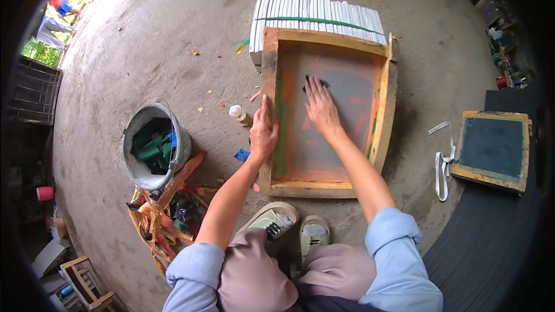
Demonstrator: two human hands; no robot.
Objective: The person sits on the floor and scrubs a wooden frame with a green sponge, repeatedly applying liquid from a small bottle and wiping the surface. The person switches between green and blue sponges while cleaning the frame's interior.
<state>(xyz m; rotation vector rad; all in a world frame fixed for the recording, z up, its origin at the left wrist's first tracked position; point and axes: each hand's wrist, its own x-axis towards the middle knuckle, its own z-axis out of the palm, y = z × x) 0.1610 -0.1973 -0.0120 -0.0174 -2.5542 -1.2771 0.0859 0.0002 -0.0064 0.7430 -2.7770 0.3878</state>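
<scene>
Grey metal bucket [184, 147] holding dark green cloths [153, 149], on concrete floor [98, 121]. Left hand [263, 134] on left bar of large paint-stained wooden mesh frame [329, 39], fingers extended; clamped or not, cannot tell. Right hand [321, 108] flat, fingers slightly apart, over dark green scrap [325, 84] on mesh. Farther right, smaller wood-framed dark screen [491, 145].
</scene>
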